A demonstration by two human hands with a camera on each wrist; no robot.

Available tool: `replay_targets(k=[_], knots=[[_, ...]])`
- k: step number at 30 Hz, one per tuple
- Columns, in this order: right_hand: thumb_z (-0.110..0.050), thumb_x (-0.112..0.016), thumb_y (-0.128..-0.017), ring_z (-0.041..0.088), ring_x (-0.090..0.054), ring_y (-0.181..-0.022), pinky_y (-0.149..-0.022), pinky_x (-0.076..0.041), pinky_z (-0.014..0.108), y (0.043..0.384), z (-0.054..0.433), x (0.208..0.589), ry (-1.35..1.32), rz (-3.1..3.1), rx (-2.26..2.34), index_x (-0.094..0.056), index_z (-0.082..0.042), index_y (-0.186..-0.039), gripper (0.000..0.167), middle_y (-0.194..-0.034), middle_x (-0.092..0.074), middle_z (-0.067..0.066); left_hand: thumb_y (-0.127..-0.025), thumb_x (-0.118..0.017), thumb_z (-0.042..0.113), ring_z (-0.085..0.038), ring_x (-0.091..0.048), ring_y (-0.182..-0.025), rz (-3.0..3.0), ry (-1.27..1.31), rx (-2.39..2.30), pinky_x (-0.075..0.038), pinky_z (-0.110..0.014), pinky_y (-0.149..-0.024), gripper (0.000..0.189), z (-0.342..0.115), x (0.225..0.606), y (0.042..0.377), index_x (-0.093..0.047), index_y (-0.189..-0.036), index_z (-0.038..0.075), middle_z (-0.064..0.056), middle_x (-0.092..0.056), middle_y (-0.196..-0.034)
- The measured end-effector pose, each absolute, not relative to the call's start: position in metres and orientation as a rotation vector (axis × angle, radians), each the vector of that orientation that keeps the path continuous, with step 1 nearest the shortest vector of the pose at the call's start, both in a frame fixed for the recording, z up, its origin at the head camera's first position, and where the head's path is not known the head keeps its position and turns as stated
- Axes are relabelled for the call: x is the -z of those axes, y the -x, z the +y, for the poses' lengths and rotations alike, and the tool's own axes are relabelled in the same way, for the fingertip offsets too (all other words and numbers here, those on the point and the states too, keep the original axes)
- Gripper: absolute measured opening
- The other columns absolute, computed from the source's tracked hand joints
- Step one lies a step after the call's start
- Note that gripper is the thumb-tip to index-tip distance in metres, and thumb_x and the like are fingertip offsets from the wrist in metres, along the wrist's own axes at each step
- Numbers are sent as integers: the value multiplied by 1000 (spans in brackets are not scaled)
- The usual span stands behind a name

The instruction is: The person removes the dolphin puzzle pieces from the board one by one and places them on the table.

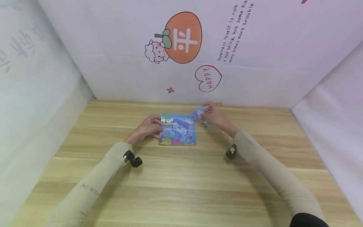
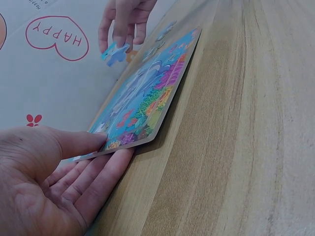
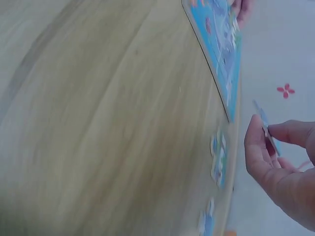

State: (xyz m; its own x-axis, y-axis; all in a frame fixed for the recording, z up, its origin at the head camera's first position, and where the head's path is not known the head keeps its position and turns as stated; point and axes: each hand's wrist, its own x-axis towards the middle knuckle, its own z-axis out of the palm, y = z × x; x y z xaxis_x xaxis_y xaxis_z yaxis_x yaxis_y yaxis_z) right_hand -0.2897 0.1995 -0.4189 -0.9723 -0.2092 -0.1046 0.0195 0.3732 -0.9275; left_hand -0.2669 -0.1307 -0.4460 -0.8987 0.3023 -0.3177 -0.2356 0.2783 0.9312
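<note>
On the wood-grain table (image 1: 181, 176), a picture board (image 1: 178, 130) with a dolphin, a palm tree and coral lies near the back wall. The person's left hand (image 1: 150, 126) pinches its left edge, thumb on top and fingers underneath. The right hand (image 1: 211, 115) holds a small blue puzzle piece (image 1: 199, 112) in a narrow pinch of thumb and fingers, raised near the board's far right corner. More loose pieces (image 3: 219, 160) lie on the table beyond the board's right edge. I can read "HAPPY" inside a red heart (image 1: 208, 78) on the white backdrop (image 1: 122, 75), turned sideways. Beside it runs "Happiness itself is not a bad thing, but some ha…", cut off, then "many times more trouble". A cartoon orange (image 1: 185, 37) carries a white character, and the left sleeve (image 1: 90, 186) bears dark numeral-like marks, "X" the clearest.
</note>
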Motion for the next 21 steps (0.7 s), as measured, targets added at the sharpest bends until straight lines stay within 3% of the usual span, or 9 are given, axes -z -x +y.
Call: replay_targets(k=[6, 13, 17, 21], knots=[[2, -68, -98, 18, -68, -91, -86, -69, 39, 296, 227, 415, 242, 2437, 1696, -52, 13, -134, 41, -122, -60, 27, -97, -69, 1, -20, -67, -85, 2117, -59, -1654, -69, -31, -71, 70, -130, 446, 267, -34, -157, 0, -21, -48, -139], [0, -60, -104, 9, -72, -91, -91, -67, 32, 296, 259, 404, 251, 2339, 1768, -49, 15, -141, 42, -111, -68, 3, -96, -70, 0, -20, -66, -84, 2116, -59, -1654, -69, -31, -70, 69, -129, 444, 268, -36, -156, 1, -21, -49, -137], [-2, -62, -103, 4, -71, -93, -90, -66, 25, 293, 278, 399, 194, 2388, 1694, -49, 14, -142, 44, -119, -70, 7, -96, -70, 0, -20, -66, -84, 2118, -60, -1651, -69, -31, -70, 69, -129, 445, 268, -36, -156, 1, -21, -49, -137], [-1, -65, -101, 5, -71, -87, -87, -67, 26, 292, 297, 397, 114, 2443, 1615, -50, 15, -138, 43, -116, -72, 9, -96, -71, 1, -21, -66, -86, 2120, -55, -1648, -69, -31, -71, 71, -130, 447, 268, -35, -157, 1, -21, -48, -139]])
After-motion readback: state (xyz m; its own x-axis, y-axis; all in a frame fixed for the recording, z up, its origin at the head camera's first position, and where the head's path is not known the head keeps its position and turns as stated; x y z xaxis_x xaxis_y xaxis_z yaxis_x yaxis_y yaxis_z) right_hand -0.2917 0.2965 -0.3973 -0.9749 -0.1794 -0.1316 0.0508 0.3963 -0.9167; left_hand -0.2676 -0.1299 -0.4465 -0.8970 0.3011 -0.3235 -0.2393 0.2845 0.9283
